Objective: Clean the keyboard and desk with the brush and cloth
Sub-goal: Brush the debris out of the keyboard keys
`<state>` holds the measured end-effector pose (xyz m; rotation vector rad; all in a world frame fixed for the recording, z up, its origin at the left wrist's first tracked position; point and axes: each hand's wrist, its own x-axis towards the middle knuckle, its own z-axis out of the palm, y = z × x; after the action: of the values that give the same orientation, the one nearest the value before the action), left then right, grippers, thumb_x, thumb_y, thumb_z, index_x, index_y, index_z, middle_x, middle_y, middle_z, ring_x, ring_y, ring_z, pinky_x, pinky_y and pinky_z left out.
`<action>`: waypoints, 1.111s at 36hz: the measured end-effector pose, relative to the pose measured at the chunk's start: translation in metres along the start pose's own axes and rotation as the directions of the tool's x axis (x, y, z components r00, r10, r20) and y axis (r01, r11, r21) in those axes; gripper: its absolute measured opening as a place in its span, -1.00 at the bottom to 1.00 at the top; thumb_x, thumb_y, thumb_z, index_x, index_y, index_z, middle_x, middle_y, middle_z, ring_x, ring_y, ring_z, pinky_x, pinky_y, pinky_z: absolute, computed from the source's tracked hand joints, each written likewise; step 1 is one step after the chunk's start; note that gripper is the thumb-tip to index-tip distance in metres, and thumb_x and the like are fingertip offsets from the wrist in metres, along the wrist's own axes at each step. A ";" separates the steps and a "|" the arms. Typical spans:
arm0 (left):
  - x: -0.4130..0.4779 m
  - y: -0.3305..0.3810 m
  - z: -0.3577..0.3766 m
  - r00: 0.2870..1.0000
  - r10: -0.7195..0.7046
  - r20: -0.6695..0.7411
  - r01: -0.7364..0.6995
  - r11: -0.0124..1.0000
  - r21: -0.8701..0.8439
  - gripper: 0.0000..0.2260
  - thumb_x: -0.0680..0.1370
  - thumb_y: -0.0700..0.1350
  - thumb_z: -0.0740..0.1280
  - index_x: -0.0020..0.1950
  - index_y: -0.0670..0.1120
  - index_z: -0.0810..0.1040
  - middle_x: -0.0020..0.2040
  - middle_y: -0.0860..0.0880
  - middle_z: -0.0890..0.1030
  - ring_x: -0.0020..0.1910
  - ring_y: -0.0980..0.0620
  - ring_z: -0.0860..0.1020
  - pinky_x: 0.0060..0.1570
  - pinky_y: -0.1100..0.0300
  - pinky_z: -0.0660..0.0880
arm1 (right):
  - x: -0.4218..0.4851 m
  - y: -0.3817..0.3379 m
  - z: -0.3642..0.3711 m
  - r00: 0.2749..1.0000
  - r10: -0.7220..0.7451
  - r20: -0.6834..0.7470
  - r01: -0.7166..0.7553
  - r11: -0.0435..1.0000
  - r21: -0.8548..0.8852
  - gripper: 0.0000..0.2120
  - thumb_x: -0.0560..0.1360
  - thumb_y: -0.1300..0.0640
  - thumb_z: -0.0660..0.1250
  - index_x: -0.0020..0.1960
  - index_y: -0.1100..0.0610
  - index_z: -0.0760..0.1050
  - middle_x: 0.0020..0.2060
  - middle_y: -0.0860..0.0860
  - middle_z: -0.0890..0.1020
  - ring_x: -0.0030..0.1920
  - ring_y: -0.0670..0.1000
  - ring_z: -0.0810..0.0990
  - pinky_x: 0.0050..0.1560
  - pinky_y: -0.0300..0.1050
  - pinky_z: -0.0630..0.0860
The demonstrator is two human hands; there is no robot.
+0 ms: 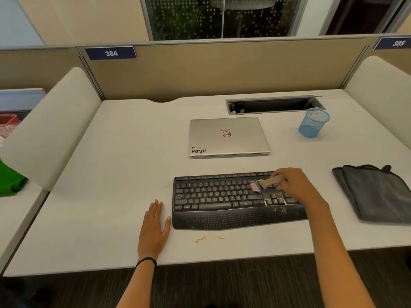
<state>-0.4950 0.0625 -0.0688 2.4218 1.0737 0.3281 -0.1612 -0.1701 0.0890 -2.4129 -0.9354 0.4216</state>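
View from the head camera, left to right. The left hand [153,227] lies flat, palm down, on the white laminate desk [111,174], fingers straight and together, holding nothing; a black band circles its wrist. Its thumb is just beside the left end of the black full-size keyboard with a dotted palm rest [222,196]. A small orange smear of crumbs [201,239] sits on the desk in front of the keyboard, near its left half. Behind the keyboard, apart from it, lies a closed silver laptop [228,136]. Over the right part of the keyboard, the small brush with a pale wooden handle and pink collar [268,182] points leftward, its blurred bristle end down at the keys beside the number pad. The right hand [293,185] grips the handle, fingers curled round it. Pale specks [281,210] dot the palm rest below. At the back right stands a blue mesh pen cup [313,123]. The folded dark grey cloth [375,194] lies on the desk right of the keyboard, untouched by either hand.
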 end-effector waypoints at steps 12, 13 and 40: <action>-0.001 0.002 -0.002 1.000 -0.006 -0.007 0.006 1.000 -0.016 -0.38 0.55 0.17 0.01 0.54 -0.08 0.02 0.52 0.07 -0.02 0.48 0.18 -0.06 0.47 0.18 -0.12 | 0.002 -0.022 0.013 0.999 -0.048 0.025 0.050 0.996 -0.073 -0.75 0.50 0.39 0.16 0.07 0.26 0.55 -0.09 0.24 0.63 -0.14 0.17 0.61 -0.06 0.11 0.56; 0.000 0.001 -0.002 1.000 -0.005 -0.005 0.005 1.000 -0.015 -0.37 0.54 0.18 0.00 0.54 -0.08 0.02 0.52 0.08 -0.02 0.48 0.17 -0.07 0.47 0.18 -0.12 | 0.002 -0.021 0.013 0.998 -0.046 0.036 0.049 0.995 -0.085 -0.75 0.49 0.39 0.17 0.06 0.26 0.56 -0.08 0.24 0.63 -0.14 0.17 0.61 -0.06 0.12 0.55; -0.001 0.001 -0.002 1.000 -0.006 0.001 0.006 1.000 -0.016 -0.29 0.49 0.29 -0.11 0.54 -0.08 0.01 0.52 0.08 -0.02 0.49 0.18 -0.07 0.46 0.21 -0.14 | -0.011 -0.016 -0.002 0.993 0.035 -0.114 -0.043 0.997 -0.066 -0.80 0.53 0.34 0.17 0.03 0.23 0.56 -0.10 0.18 0.63 -0.16 0.09 0.59 -0.09 -0.04 0.55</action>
<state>-0.4956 0.0622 -0.0661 2.4040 1.0738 0.3317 -0.1770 -0.1682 0.1011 -2.4913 -0.8677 0.2682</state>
